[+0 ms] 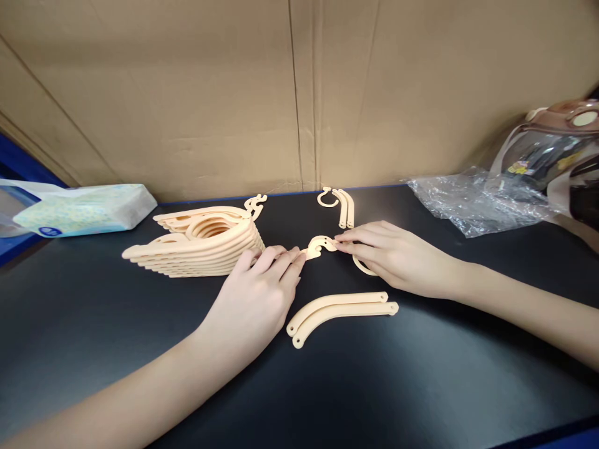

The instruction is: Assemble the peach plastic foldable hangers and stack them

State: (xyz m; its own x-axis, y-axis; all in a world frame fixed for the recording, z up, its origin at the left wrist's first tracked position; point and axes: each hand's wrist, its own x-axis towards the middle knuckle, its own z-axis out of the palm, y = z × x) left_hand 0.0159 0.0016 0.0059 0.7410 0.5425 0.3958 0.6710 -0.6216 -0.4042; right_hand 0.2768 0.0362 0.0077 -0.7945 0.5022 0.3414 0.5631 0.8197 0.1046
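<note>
Both hands pinched a small, smooth peach plastic hook piece [319, 246] at mid-table: left hand [255, 299] fingertips on its left end, right hand [397, 257] on its right. Two curved arms [339, 310] lay just below; stacked hangers [201, 243] sat left on the matte black table [93, 349].

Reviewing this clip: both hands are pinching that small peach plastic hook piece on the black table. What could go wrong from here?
1. The small peach plastic hook piece is pinched only by the fingertips of the left hand and right hand; it might slip.
2. The two loose curved peach plastic arms lie just by the left hand's wrist and could get knocked.
3. The stack of peach plastic hangers sits beside the left hand; a bump may topple it.
</note>
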